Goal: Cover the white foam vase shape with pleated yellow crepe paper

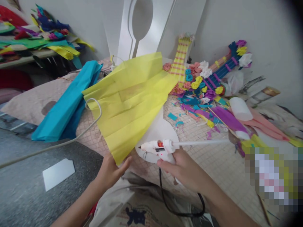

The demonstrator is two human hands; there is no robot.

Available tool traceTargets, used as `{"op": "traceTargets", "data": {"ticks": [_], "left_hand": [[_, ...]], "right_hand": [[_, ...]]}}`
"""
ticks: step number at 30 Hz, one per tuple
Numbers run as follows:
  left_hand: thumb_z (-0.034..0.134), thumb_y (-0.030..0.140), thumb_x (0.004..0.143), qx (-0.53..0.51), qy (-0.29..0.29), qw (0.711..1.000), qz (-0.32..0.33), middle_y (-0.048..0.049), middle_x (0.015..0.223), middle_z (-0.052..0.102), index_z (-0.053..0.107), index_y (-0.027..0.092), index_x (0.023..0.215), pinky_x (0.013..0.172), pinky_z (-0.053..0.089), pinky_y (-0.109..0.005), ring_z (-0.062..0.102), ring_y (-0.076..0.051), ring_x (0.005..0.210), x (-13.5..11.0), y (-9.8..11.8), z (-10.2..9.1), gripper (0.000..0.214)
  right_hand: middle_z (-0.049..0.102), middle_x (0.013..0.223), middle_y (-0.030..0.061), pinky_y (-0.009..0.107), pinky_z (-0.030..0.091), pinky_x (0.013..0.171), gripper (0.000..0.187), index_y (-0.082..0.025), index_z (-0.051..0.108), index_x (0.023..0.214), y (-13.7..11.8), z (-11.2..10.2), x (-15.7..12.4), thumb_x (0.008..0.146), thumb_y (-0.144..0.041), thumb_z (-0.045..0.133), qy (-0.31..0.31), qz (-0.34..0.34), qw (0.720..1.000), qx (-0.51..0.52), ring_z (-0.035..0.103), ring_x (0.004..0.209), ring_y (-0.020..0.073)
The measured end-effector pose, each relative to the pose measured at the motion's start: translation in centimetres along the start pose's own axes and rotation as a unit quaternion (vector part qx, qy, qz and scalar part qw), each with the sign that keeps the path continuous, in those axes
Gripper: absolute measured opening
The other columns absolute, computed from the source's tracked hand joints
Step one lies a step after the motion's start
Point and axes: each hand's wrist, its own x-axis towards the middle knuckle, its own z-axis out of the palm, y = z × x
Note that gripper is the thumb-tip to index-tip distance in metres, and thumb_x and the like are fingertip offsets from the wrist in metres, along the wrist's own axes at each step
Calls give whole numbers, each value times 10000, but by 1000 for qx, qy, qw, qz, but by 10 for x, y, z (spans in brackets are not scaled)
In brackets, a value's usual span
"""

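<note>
My right hand (183,164) grips a white hot glue gun (157,146), its nozzle pointing left. A long translucent glue stick (201,142) sticks out of its back, and a black cord (162,189) hangs below. Under the gun lies a white rounded cut-out (153,134), partly covered by a large creased sheet of yellow crepe paper (130,99). At the sheet's near corner is my left hand (111,173). Its thumb is stretched out and apart; the other fingers are partly hidden by the paper.
Folded blue crepe paper (63,105) lies at left, beside a pale cable (71,140). Decorated guitar shapes (181,60) with paper flowers stand at the back right. Paper scraps (172,116) and a white roll (240,108) lie right. A white piece (58,174) is on the floor.
</note>
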Motion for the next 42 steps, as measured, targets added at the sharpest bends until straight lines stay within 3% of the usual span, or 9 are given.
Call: {"op": "traceTargets", "data": {"ticks": [5, 18, 23, 31, 34, 42], "left_hand": [[493, 291, 825, -32, 59, 997, -28, -63, 946, 680, 633, 166, 971, 738, 504, -285, 635, -204, 835, 5, 0, 6, 238], [477, 295, 836, -68, 46, 995, -54, -60, 995, 670, 635, 172, 976, 805, 493, -302, 625, -207, 875, 5, -7, 8, 244], [468, 318, 837, -57, 40, 996, -56, -47, 922, 684, 639, 186, 956, 784, 504, -313, 634, -212, 840, 5, -5, 6, 247], [467, 315, 838, -53, 41, 996, -56, -46, 978, 675, 628, 184, 987, 801, 498, -303, 628, -206, 877, 7, -5, 7, 255], [464, 319, 838, -45, 45, 997, -50, -46, 977, 676, 628, 188, 974, 782, 504, -299, 629, -204, 872, 7, -4, 7, 251], [451, 344, 829, -36, 44, 997, -61, -24, 731, 691, 650, 210, 931, 599, 527, -275, 649, -215, 764, 8, 1, 4, 261]], "right_hand": [[569, 574, -8, 219, 364, 525, 219, -182, 608, 775, 3, 2, 7, 772, -380, 514, -30, 35, 999, 20, 514, 524, 121], [522, 487, -15, 207, 314, 468, 311, -161, 560, 610, 4, 8, 17, 771, -424, 517, -50, 57, 997, 27, 459, 459, 93], [540, 525, -14, 202, 319, 465, 266, -159, 559, 655, 4, 8, 17, 773, -393, 513, -60, 50, 996, 34, 467, 470, 91], [515, 501, -34, 202, 311, 486, 210, -167, 549, 657, 4, 7, 9, 783, -325, 494, -70, 27, 997, 27, 453, 460, 84], [498, 494, -41, 204, 304, 496, 204, -174, 558, 678, 6, 6, 5, 785, -336, 495, -71, 20, 997, 23, 451, 468, 90], [564, 601, -14, 215, 304, 551, 167, -172, 539, 673, 5, 5, -7, 781, -294, 500, -53, -11, 999, 9, 497, 599, 123]]}}
